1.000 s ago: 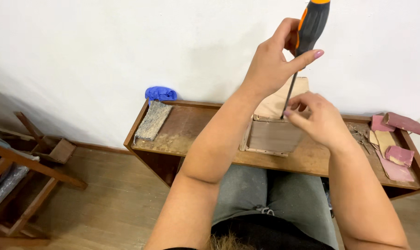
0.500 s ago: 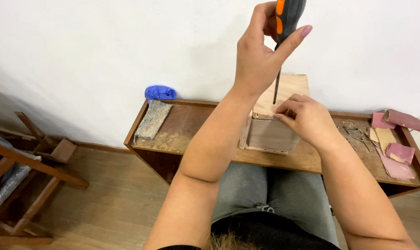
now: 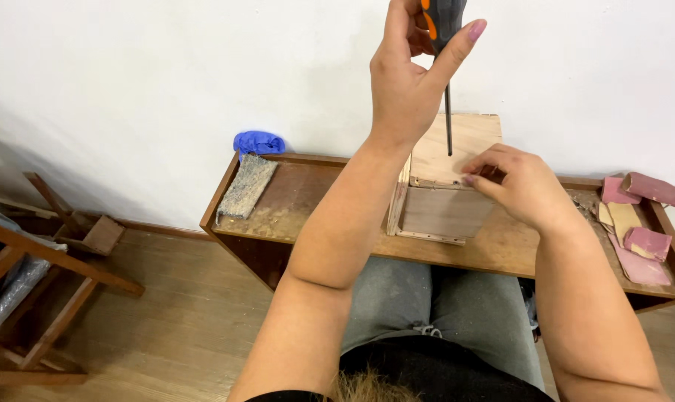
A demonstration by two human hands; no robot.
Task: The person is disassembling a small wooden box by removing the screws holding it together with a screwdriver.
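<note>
Left hand (image 3: 406, 82) clenched around screwdriver (image 3: 443, 45) at top centre; right hand (image 3: 520, 186) fingers pinch wooden box (image 3: 445, 186) rim on worktop (image 3: 315, 216).

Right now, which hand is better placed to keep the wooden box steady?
The right hand. It already rests on the top edge of the wooden box, while the left hand is up high, wrapped around the screwdriver.
</note>
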